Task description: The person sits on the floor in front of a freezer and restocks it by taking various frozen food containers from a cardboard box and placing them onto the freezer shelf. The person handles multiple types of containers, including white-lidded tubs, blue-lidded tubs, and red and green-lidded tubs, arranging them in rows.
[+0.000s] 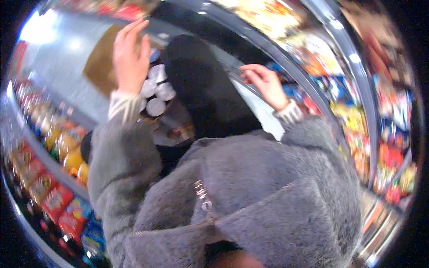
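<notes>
My left hand is raised with fingers stretched and thumb apart, holding nothing that I can see. It hangs over a brown cardboard box and hides part of it. Right beside that wrist are several containers with round white tops, packed close together. My right hand is near the shelving on the right, fingers loosely bent, with nothing visible in it. Between the hands is my dark-clothed leg. Blur hides the finer details.
Shelves of colourful packaged goods curve along the right. On the left, another shelf carries bottles and red packets. A pale, shiny floor shows beyond the box. My grey fleecy jacket fills the lower middle.
</notes>
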`<state>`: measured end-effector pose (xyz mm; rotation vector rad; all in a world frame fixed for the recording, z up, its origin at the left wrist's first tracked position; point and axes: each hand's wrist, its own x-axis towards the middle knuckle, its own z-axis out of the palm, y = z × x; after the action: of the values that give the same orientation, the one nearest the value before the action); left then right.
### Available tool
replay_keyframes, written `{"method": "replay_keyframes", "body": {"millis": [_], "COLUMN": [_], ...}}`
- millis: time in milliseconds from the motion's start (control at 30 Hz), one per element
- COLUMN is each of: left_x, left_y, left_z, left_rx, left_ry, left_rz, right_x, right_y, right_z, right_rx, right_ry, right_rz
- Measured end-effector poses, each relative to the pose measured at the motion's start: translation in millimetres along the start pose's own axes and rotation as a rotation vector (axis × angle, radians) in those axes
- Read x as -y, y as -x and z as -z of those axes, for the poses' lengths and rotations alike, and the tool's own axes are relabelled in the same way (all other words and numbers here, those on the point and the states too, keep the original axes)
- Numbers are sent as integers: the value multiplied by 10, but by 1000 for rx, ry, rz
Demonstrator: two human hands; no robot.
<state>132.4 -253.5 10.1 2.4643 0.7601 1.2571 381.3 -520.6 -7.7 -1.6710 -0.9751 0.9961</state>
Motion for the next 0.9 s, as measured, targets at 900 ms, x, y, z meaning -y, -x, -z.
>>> {"method": "replay_keyframes", "body": {"millis": [900], "left_x": [-2076], "left_y": [520], "left_z": [-1275], "left_rx": [1131], "left_ry": [420], "left_rz": [-112], "right_x": [-2125], "right_y": [1024], "right_z": [1238], "right_rx": [-1172], "right_ry": [-800], "right_rz": [-339]}}
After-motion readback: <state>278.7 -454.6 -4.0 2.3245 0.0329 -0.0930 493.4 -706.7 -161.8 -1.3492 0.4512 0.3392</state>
